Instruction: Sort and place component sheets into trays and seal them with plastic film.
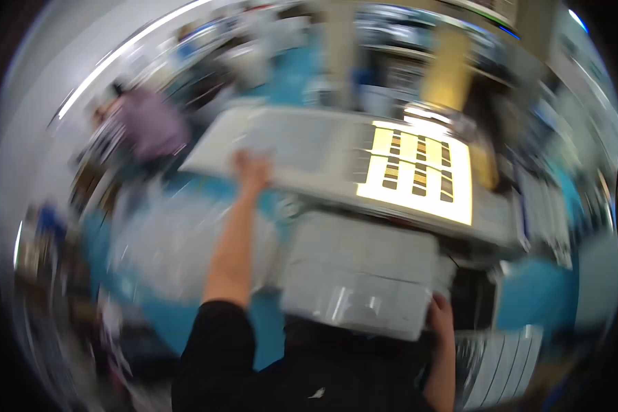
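Observation:
Blurred by motion, my left hand (254, 170) reaches out at the near edge of a long white table (316, 180). Its fingers look stretched and apart, with nothing visible in them. A wide, flat grey box or stack of trays (360, 268), shiny along its near side, is close in front of my body. At its right edge my right hand (441, 314) is closed, with some fingers hidden. On the table's right part glows a yellow-white light panel (419, 172) with rows of small dark rectangular pieces on it.
Left of my arm is a large clear plastic bag (178, 240) above a blue floor (158, 316). A person in a mauve top (151, 123) sits at the far left. Grey ribbed panels (505, 364) stand at the lower right. A yellow post-like shape (446, 65) rises behind the light panel.

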{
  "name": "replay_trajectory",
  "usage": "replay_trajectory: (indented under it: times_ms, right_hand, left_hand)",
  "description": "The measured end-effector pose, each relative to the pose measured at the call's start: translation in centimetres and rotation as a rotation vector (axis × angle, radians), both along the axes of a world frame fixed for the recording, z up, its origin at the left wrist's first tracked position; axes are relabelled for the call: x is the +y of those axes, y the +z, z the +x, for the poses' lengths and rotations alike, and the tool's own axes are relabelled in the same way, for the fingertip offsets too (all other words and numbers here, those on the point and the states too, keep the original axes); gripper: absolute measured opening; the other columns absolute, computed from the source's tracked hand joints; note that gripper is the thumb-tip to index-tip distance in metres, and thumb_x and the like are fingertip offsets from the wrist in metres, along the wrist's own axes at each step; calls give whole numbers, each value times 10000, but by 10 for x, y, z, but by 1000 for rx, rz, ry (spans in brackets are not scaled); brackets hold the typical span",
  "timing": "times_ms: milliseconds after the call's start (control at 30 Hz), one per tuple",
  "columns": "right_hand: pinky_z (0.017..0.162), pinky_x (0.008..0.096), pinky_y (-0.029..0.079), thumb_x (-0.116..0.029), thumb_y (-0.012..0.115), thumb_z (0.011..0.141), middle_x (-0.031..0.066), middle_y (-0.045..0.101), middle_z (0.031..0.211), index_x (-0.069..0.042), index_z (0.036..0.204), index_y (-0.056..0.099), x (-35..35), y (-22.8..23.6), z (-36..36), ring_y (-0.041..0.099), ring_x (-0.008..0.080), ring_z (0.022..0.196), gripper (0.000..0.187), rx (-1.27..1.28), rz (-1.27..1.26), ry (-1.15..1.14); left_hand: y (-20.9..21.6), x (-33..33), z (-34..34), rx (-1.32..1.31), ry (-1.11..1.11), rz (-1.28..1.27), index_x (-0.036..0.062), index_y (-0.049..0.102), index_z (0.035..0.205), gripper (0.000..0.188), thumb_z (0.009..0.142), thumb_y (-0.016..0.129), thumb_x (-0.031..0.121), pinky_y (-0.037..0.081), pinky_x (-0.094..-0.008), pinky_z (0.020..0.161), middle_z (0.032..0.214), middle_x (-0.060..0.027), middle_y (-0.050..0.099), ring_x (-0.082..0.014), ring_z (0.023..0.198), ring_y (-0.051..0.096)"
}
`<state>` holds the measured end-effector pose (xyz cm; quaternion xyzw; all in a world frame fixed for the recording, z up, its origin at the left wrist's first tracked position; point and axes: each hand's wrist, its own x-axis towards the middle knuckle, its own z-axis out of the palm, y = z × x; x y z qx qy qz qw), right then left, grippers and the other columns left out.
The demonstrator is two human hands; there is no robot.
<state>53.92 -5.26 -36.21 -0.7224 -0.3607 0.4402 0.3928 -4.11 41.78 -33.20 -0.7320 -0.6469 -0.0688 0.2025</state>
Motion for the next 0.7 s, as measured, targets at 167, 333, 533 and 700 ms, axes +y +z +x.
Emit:
replay_trajectory:
  times_ms: [167,333,533,700]
  right_hand:
    - [858,419,588,-220,596,1026,177,770,1133,89,1252,701,4,-26,5,728,264,987,397,25,216,92]
    - [1070,554,553,-183,590,1038,266,615,1467,91,1514,558,-12,85,-86,635,418,1268,551,85,56,69]
    - [983,500,575,-201,583,1032,232,689,1328,94,1403,626,49,42,-78,685,356,1147,476,71,105,340]
    - [896,447,597,-220,575,1026,197,763,1189,97,1291,694,3,9,-13,735,293,1027,430,81,217,198]
  left_hand:
    - [122,-81,93,-1241,189,-156,-144,265,1639,1160,961,642,719,200,-519,1345,1711,-360,290,-472,1632,231]
    - [167,-177,183,-1308,-182,234,-112,301,1526,968,908,818,426,310,-536,1268,1550,-378,340,-503,1479,352]
    - [206,-329,199,-1363,-662,139,-29,367,1551,800,947,772,305,375,-511,1237,1531,-291,427,-477,1473,403]
    - [200,-397,156,-1431,-711,123,14,586,1420,549,943,788,196,442,-491,1179,1469,-228,606,-411,1402,547]
